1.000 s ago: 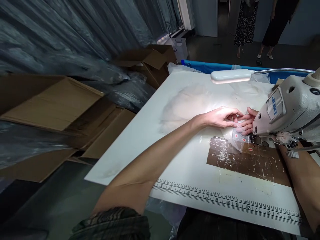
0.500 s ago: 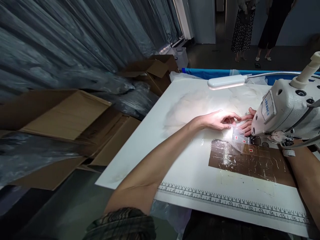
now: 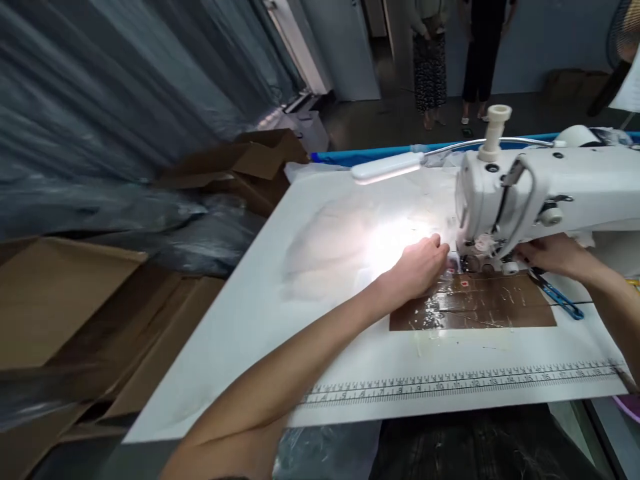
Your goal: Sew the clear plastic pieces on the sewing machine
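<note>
A white sewing machine [image 3: 545, 190] stands on the right of the table, its needle area low at its left end. My left hand [image 3: 425, 263] is closed just left of the needle area, pinching the edge of a sheer white fabric [image 3: 320, 247] spread over the table. To the right of the needle, my right hand [image 3: 555, 257] has its fingers curled together; what they hold, if anything, is hidden. Blue-handled thread snips [image 3: 560, 298] lie just below my right hand. Small red marks show on clear tape by the needle.
A brown taped panel [image 3: 475, 307] lies before the machine, with a printed ruler [image 3: 440, 387] along the table's front edge. A lamp [image 3: 387, 167] glares on the fabric. Open cardboard boxes [image 3: 70, 293] stand at the left. Two people [image 3: 430, 67] stand beyond the table.
My right hand has moved from behind the machine head to the right of the needle. My left hand's fingers have closed. The view has swung right, bringing the thread snips into sight.
</note>
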`<act>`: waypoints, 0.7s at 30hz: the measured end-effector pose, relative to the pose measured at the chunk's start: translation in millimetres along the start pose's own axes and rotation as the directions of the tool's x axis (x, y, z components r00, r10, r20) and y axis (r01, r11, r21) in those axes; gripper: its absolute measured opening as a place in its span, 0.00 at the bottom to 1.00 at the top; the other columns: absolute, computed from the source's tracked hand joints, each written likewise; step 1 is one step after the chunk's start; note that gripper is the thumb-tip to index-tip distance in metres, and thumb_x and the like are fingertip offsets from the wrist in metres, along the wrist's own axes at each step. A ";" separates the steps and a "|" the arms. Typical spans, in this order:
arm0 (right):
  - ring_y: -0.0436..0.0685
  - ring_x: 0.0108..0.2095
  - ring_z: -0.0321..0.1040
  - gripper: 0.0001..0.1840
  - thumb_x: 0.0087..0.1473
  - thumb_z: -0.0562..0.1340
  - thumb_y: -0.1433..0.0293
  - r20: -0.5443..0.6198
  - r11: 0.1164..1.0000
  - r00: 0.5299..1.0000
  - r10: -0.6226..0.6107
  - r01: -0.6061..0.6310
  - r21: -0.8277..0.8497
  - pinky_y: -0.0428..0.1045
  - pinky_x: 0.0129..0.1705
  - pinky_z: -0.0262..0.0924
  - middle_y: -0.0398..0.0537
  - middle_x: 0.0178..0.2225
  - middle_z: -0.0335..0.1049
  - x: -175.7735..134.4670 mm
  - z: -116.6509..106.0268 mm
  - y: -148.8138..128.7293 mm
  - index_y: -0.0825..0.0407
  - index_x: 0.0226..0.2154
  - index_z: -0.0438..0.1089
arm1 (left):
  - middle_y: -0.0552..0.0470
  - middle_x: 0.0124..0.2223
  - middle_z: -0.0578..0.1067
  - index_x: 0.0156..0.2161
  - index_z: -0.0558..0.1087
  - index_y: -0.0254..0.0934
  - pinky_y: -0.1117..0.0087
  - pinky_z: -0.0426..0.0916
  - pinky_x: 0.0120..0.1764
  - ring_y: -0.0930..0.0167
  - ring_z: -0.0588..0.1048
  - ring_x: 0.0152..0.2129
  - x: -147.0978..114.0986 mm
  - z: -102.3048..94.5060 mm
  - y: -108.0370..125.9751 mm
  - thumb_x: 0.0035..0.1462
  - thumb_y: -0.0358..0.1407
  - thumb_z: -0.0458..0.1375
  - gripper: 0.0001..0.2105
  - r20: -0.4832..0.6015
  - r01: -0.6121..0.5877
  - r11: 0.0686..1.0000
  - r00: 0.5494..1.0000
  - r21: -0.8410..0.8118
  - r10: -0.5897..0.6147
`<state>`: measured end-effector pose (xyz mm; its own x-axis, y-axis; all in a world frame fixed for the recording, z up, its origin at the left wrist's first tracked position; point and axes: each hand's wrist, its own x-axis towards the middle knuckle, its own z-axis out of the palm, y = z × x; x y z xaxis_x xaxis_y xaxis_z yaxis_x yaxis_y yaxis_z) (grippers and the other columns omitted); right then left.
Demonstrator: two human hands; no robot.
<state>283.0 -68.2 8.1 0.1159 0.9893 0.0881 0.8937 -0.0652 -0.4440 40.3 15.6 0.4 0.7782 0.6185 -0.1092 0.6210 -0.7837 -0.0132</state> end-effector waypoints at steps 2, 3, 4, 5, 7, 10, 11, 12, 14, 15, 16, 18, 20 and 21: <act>0.50 0.24 0.68 0.12 0.61 0.58 0.64 0.067 0.999 0.997 0.032 -0.031 -0.020 0.47 0.29 0.65 0.44 0.27 0.73 -20.3 -10.6 14.7 0.54 0.35 0.74 | 0.45 0.39 0.73 0.37 0.74 0.31 0.72 0.54 0.23 0.70 0.71 0.29 -0.3 10.0 1.8 0.65 0.30 0.51 0.09 -0.048 0.000 0.999 0.999 0.035 0.002; 0.52 0.24 0.68 0.12 0.60 0.58 0.65 0.077 0.999 0.997 0.024 -0.021 -0.031 0.48 0.28 0.64 0.46 0.28 0.75 -32.1 -12.7 21.8 0.54 0.36 0.74 | 0.46 0.37 0.73 0.35 0.73 0.32 0.72 0.54 0.23 0.71 0.70 0.28 -2.0 15.0 1.5 0.64 0.28 0.51 0.09 -0.082 -0.007 0.999 0.997 0.049 0.011; 0.54 0.25 0.70 0.13 0.59 0.57 0.64 0.066 0.999 0.998 -0.003 0.006 -0.045 0.49 0.28 0.65 0.50 0.33 0.77 -44.2 -12.0 28.4 0.54 0.39 0.74 | 0.47 0.36 0.73 0.34 0.73 0.32 0.72 0.54 0.23 0.72 0.70 0.27 -5.2 19.8 1.0 0.64 0.28 0.51 0.10 -0.123 -0.017 0.998 0.992 0.061 0.025; 0.56 0.28 0.72 0.15 0.59 0.57 0.62 0.025 0.996 0.998 -0.049 0.051 -0.077 0.50 0.29 0.66 0.54 0.37 0.77 -55.9 -8.7 34.6 0.54 0.39 0.74 | 0.48 0.34 0.73 0.32 0.73 0.33 0.72 0.54 0.23 0.72 0.69 0.26 -9.9 24.2 0.8 0.64 0.27 0.51 0.10 -0.170 -0.032 0.997 0.984 0.071 0.044; 0.61 0.33 0.73 0.19 0.60 0.54 0.58 -0.066 0.976 0.988 -0.139 0.126 -0.175 0.53 0.33 0.68 0.57 0.38 0.76 -76.0 4.0 44.8 0.54 0.39 0.74 | 0.50 0.29 0.73 0.29 0.71 0.33 0.73 0.55 0.22 0.73 0.68 0.22 -23.7 31.4 1.3 0.65 0.28 0.49 0.13 -0.278 -0.073 0.994 0.956 0.082 0.093; 0.64 0.35 0.73 0.23 0.64 0.49 0.58 -0.225 0.950 0.948 -0.225 0.162 -0.268 0.56 0.35 0.69 0.60 0.34 0.74 -93.7 24.5 51.7 0.55 0.37 0.75 | 0.53 0.25 0.72 0.27 0.70 0.33 0.73 0.59 0.23 0.74 0.67 0.20 -48.6 38.8 5.0 0.67 0.29 0.47 0.16 -0.395 -0.192 0.980 0.896 0.061 0.200; 0.64 0.35 0.72 0.23 0.64 0.49 0.59 -0.261 0.949 0.934 -0.243 0.174 -0.262 0.56 0.35 0.69 0.60 0.34 0.73 -96.3 28.9 50.9 0.54 0.35 0.74 | 0.53 0.26 0.73 0.27 0.70 0.33 0.73 0.62 0.24 0.75 0.68 0.20 -55.6 40.8 6.6 0.67 0.29 0.47 0.16 -0.416 -0.233 0.972 0.880 0.039 0.228; 0.63 0.35 0.73 0.22 0.64 0.49 0.58 -0.287 0.955 0.925 -0.250 0.187 -0.229 0.56 0.36 0.69 0.59 0.33 0.73 -97.6 31.6 48.2 0.53 0.33 0.73 | 0.53 0.27 0.74 0.28 0.71 0.33 0.72 0.64 0.26 0.75 0.70 0.22 -61.4 43.0 8.2 0.67 0.30 0.48 0.16 -0.432 -0.267 0.964 0.869 0.006 0.243; 0.61 0.32 0.73 0.21 0.64 0.50 0.55 -0.296 0.981 0.935 -0.195 0.184 -0.064 0.55 0.35 0.69 0.56 0.31 0.73 -96.9 33.5 37.1 0.50 0.30 0.69 | 0.53 0.30 0.76 0.30 0.72 0.34 0.72 0.68 0.28 0.75 0.73 0.25 -68.4 47.8 11.0 0.68 0.32 0.49 0.15 -0.465 -0.294 0.951 0.858 -0.095 0.219; 0.60 0.29 0.72 0.21 0.63 0.50 0.54 -0.254 0.987 0.959 -0.126 0.148 0.068 0.55 0.33 0.69 0.54 0.29 0.73 -95.3 33.6 28.7 0.49 0.30 0.67 | 0.52 0.30 0.77 0.31 0.73 0.33 0.73 0.69 0.29 0.75 0.74 0.26 -69.9 50.4 12.1 0.68 0.33 0.50 0.14 -0.484 -0.296 0.942 0.854 -0.156 0.188; 0.58 0.25 0.70 0.20 0.63 0.50 0.52 -0.178 0.975 0.983 -0.036 0.074 0.209 0.54 0.30 0.68 0.51 0.27 0.72 -92.8 33.9 19.0 0.48 0.31 0.65 | 0.52 0.31 0.77 0.32 0.74 0.33 0.74 0.70 0.29 0.75 0.75 0.27 -70.5 52.9 12.9 0.69 0.34 0.50 0.14 -0.502 -0.297 0.931 0.851 -0.213 0.157; 0.54 0.17 0.64 0.21 0.62 0.49 0.48 0.071 0.895 0.994 0.087 -0.109 0.433 0.51 0.21 0.63 0.46 0.23 0.71 -85.6 35.8 -2.3 0.48 0.35 0.61 | 0.51 0.32 0.78 0.33 0.75 0.33 0.75 0.72 0.29 0.75 0.76 0.29 -70.3 57.3 14.1 0.69 0.35 0.51 0.14 -0.532 -0.306 0.909 0.839 -0.282 0.117; 0.54 0.18 0.64 0.24 0.59 0.51 0.44 0.144 0.880 0.987 0.070 -0.129 0.457 0.50 0.21 0.61 0.46 0.23 0.71 -74.8 39.2 -22.1 0.48 0.36 0.60 | 0.50 0.33 0.78 0.34 0.75 0.33 0.74 0.73 0.30 0.75 0.76 0.30 -70.3 60.3 15.1 0.69 0.35 0.50 0.14 -0.555 -0.316 0.904 0.824 -0.289 0.111; 0.54 0.20 0.65 0.25 0.58 0.50 0.43 0.157 0.902 0.987 0.037 -0.101 0.421 0.50 0.22 0.62 0.46 0.23 0.70 -68.4 41.1 -30.2 0.48 0.35 0.60 | 0.49 0.33 0.78 0.35 0.75 0.33 0.74 0.74 0.31 0.75 0.77 0.30 -70.7 61.2 15.6 0.69 0.35 0.50 0.14 -0.565 -0.320 0.904 0.817 -0.285 0.111</act>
<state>230.3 -128.5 -21.1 0.0794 0.9944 -0.0695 0.6118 -0.1037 -0.7842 -10.8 -43.9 -52.9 0.7582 0.4507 0.4712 0.3388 -0.8897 0.3059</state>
